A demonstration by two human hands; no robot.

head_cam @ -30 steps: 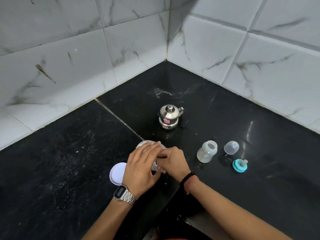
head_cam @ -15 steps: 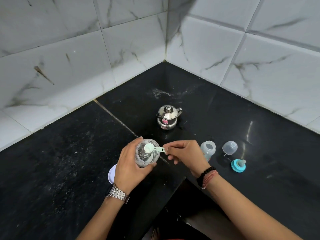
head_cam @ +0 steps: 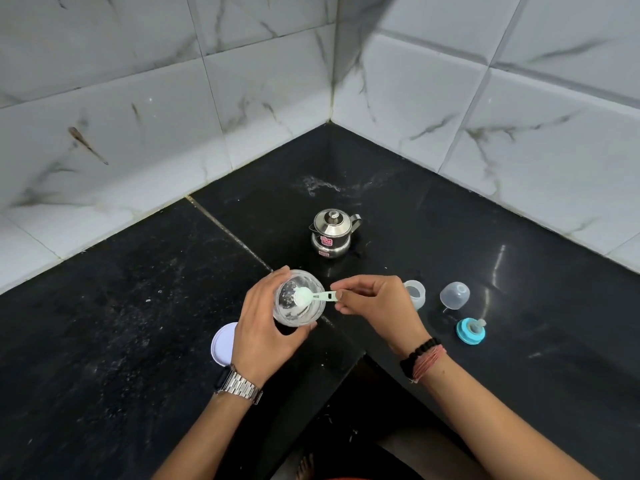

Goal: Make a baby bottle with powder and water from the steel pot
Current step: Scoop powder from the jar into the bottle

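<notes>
My left hand [head_cam: 263, 336] grips a clear powder jar [head_cam: 298, 303], open and tilted toward me. A pale green scoop [head_cam: 313, 296] lies across the jar's mouth, its bowl full of white powder. My right hand [head_cam: 375, 306] pinches the scoop's handle. Just right of that hand stands the open baby bottle [head_cam: 415, 293], partly hidden by my fingers. The lidded steel pot [head_cam: 332, 233] sits farther back on the black counter [head_cam: 138, 306]. The clear bottle cap [head_cam: 454, 295] and the blue nipple ring [head_cam: 470, 330] lie at the right.
The jar's white lid [head_cam: 221, 344] lies flat on the counter behind my left wrist. White marble-tiled walls [head_cam: 485, 116] close the corner behind the pot. The counter's inner edge drops away below my forearms.
The jar has been lifted and tilted in my left hand. My right hand drew the scoop out, filled with powder, and holds it at the jar's mouth.
</notes>
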